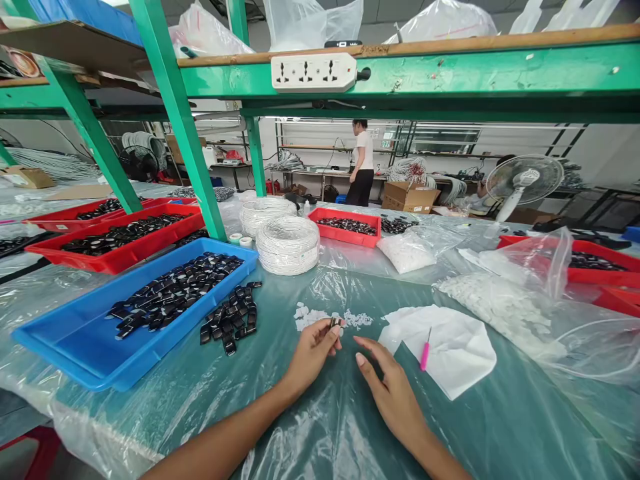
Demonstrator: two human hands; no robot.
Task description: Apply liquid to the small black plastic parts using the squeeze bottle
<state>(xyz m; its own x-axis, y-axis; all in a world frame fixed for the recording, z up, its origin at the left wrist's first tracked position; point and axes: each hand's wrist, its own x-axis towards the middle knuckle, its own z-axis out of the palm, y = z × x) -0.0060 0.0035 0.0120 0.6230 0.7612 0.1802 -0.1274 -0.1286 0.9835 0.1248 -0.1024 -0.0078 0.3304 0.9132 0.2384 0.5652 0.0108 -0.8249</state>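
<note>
My left hand (313, 350) pinches a small dark part (335, 323) between thumb and fingertips, just in front of a scatter of small white pieces (320, 316) on the plastic-covered table (320, 427). My right hand (387, 387) rests beside it, fingers together and pointing left, holding nothing that I can see. A loose pile of black parts (231, 321) lies to the left, next to a blue tray (75, 340) holding several more. A pink-handled tool (425, 352) lies on a white sheet (450, 353) to the right.
Red trays (55, 253) of black parts sit at left, back centre (345, 235) and right. White wire coils (287, 245), bags of white pieces (493, 303), green shelf posts (185, 133) and a power strip (314, 72) surround the work spot. A fan (524, 180) and a standing person (361, 163) are behind.
</note>
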